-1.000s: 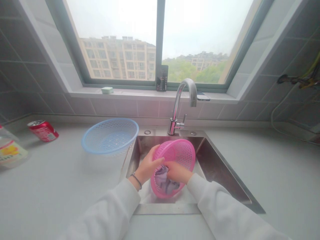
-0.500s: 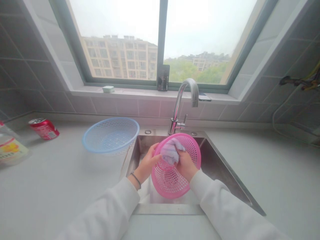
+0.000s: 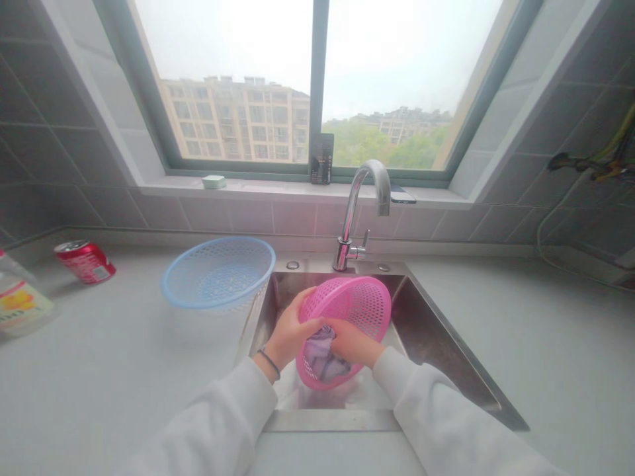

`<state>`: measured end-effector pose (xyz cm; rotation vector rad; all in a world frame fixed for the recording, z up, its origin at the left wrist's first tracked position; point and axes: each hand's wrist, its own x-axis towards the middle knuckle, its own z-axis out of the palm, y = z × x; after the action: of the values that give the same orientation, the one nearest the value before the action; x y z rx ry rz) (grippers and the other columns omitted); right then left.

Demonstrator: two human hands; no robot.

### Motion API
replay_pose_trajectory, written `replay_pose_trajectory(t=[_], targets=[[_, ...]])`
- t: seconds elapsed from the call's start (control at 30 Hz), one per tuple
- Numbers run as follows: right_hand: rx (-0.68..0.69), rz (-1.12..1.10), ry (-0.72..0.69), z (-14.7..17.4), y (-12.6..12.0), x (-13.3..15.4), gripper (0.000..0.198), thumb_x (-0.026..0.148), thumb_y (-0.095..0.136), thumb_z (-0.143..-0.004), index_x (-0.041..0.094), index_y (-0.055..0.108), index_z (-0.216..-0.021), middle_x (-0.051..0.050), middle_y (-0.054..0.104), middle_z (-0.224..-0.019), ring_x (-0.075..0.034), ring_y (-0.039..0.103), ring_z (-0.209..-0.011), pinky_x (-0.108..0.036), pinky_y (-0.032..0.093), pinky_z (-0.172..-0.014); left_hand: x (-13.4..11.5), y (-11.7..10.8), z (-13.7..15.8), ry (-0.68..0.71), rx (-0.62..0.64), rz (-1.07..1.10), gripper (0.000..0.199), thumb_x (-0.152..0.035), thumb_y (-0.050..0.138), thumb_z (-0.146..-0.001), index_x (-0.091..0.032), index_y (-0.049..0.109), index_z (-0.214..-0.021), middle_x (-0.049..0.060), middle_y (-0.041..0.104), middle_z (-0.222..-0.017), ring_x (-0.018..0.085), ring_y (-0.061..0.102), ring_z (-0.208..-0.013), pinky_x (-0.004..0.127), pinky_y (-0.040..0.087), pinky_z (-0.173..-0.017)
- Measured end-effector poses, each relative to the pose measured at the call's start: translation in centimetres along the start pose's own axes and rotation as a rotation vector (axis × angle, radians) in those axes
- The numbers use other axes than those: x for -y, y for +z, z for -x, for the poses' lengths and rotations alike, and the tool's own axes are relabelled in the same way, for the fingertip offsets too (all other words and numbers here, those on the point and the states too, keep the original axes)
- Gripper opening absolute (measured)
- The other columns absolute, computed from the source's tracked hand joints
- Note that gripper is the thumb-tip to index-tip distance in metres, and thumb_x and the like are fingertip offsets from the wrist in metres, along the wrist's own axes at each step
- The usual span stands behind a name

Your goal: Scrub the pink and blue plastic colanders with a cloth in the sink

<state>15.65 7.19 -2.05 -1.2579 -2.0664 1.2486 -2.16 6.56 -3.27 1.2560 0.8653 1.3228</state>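
Over the steel sink (image 3: 441, 344), my left hand (image 3: 290, 330) grips the left rim of a pink plastic colander (image 3: 370, 304), which is tilted with its bowl facing right and toward me. Inside the bowl, my right hand (image 3: 350, 340) is closed on a pale purple-grey cloth (image 3: 322, 354) and presses it against the colander's wall. Part of the cloth hangs below my fingers. Behind the colander stands the chrome faucet (image 3: 354, 198); no water is seen coming from its spout.
A light blue colander (image 3: 218, 271) rests on the counter left of the sink. Farther left are a red can (image 3: 86, 261) and a bottle with a yellow-fruit label (image 3: 20, 301). On the windowsill sit a small pale green box (image 3: 213, 182), a dark package (image 3: 322, 158) and a phone (image 3: 403, 194).
The colander has turned in my left hand, its opening now facing more to the side. My right hand has moved down and left with the cloth, toward the near part of the bowl.
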Motion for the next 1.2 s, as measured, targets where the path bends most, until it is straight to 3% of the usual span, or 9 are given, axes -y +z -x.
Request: replay_pose_trajectory(t=[0.1, 0.2, 0.27, 0.37, 0.47, 0.63, 0.9, 1.03, 1.2], targets=[[-0.098, -0.314, -0.01, -0.3, 0.3, 0.3, 0.034, 0.025, 0.072, -0.075, 0.021, 0.074, -0.109, -0.009, 0.079, -0.107, -0.03, 0.072, -0.104, -0.047, 0.053, -0.099, 0.1, -0.1, -0.2, -0.01, 0.005, -0.005, 0.079, -0.041, 0.089, -0.065, -0.018, 0.062, -0.135, 0.016, 0.066, -0.138, 0.038, 0.06, -0.129, 0.049, 0.043, -0.114], [-0.281, -0.721, -0.025, -0.8, 0.2, 0.6, 0.048, 0.042, 0.077, -0.074, 0.025, 0.066, -0.117, -0.007, 0.076, -0.113, -0.028, 0.071, -0.102, -0.043, 0.057, -0.094, 0.2, 0.0, -0.4, -0.002, 0.008, 0.041, 0.082, -0.042, 0.09, -0.064, -0.018, 0.059, -0.136, 0.016, 0.067, -0.135, 0.037, 0.061, -0.127, 0.049, 0.044, -0.112], [-0.398, -0.857, -0.044, -1.0, -0.1, 0.7, 0.052, 0.054, 0.075, -0.075, 0.025, 0.063, -0.116, -0.007, 0.074, -0.115, -0.028, 0.071, -0.104, -0.042, 0.059, -0.09, 0.1, 0.1, -0.4, -0.026, 0.006, 0.103, 0.082, -0.042, 0.088, -0.066, -0.017, 0.057, -0.137, 0.015, 0.069, -0.13, 0.036, 0.063, -0.123, 0.049, 0.047, -0.108], [-0.433, -0.871, -0.054, -1.0, -0.6, 0.9, 0.049, 0.061, 0.07, -0.079, 0.025, 0.064, -0.113, -0.008, 0.073, -0.116, -0.028, 0.07, -0.106, -0.043, 0.059, -0.092, -0.3, 0.4, -0.3, -0.088, 0.004, 0.173, 0.08, -0.042, 0.087, -0.067, -0.018, 0.056, -0.136, 0.014, 0.07, -0.127, 0.035, 0.066, -0.117, 0.047, 0.051, -0.103], [-0.338, -0.807, -0.074, -0.6, -0.5, 1.2, 0.045, 0.054, 0.073, -0.08, 0.025, 0.066, -0.114, -0.008, 0.073, -0.117, -0.028, 0.07, -0.107, -0.045, 0.056, -0.098, -1.0, 0.6, 0.0, -0.095, 0.0, 0.22, 0.079, -0.043, 0.088, -0.065, -0.018, 0.057, -0.134, 0.013, 0.07, -0.126, 0.033, 0.067, -0.114, 0.044, 0.053, -0.098], [-0.071, -0.343, -0.089, -0.2, 0.0, 1.0, 0.032, 0.034, 0.074, -0.08, 0.02, 0.073, -0.108, -0.009, 0.078, -0.108, -0.028, 0.07, -0.105, -0.045, 0.052, -0.102, -2.0, 0.5, 0.5, -0.002, -0.071, 0.214, 0.08, -0.043, 0.088, -0.066, -0.019, 0.056, -0.135, 0.013, 0.07, -0.128, 0.033, 0.065, -0.118, 0.043, 0.051, -0.101], [-0.076, 0.053, 0.049, -0.2, -0.3, -0.8, 0.029, 0.015, 0.066, -0.076, 0.019, 0.076, -0.104, -0.011, 0.079, -0.109, -0.031, 0.071, -0.103, -0.046, 0.051, -0.097, -1.0, 0.2, 0.4, 0.059, -0.009, 0.035, 0.079, -0.04, 0.09, -0.067, -0.019, 0.059, -0.137, 0.015, 0.065, -0.139, 0.037, 0.059, -0.131, 0.048, 0.042, -0.115], [-0.065, -0.117, 0.051, -0.1, 0.0, 0.4, 0.021, 0.021, 0.067, -0.079, 0.02, 0.074, -0.099, -0.008, 0.079, -0.1, -0.029, 0.071, -0.1, -0.045, 0.052, -0.097, -0.8, 0.1, 0.3, 0.073, 0.019, 0.015, 0.079, -0.04, 0.09, -0.067, -0.019, 0.06, -0.138, 0.014, 0.065, -0.141, 0.037, 0.058, -0.132, 0.047, 0.042, -0.115], [-0.136, -0.732, -0.024, -0.1, 0.0, 1.9, 0.041, 0.037, 0.075, -0.076, 0.021, 0.066, -0.113, -0.007, 0.076, -0.106, -0.028, 0.071, -0.102, -0.04, 0.055, -0.092, -1.0, 0.2, 0.2, 0.028, 0.015, 0.097, 0.083, -0.044, 0.089, -0.066, -0.02, 0.057, -0.139, 0.014, 0.07, -0.132, 0.037, 0.063, -0.124, 0.047, 0.047, -0.108]])
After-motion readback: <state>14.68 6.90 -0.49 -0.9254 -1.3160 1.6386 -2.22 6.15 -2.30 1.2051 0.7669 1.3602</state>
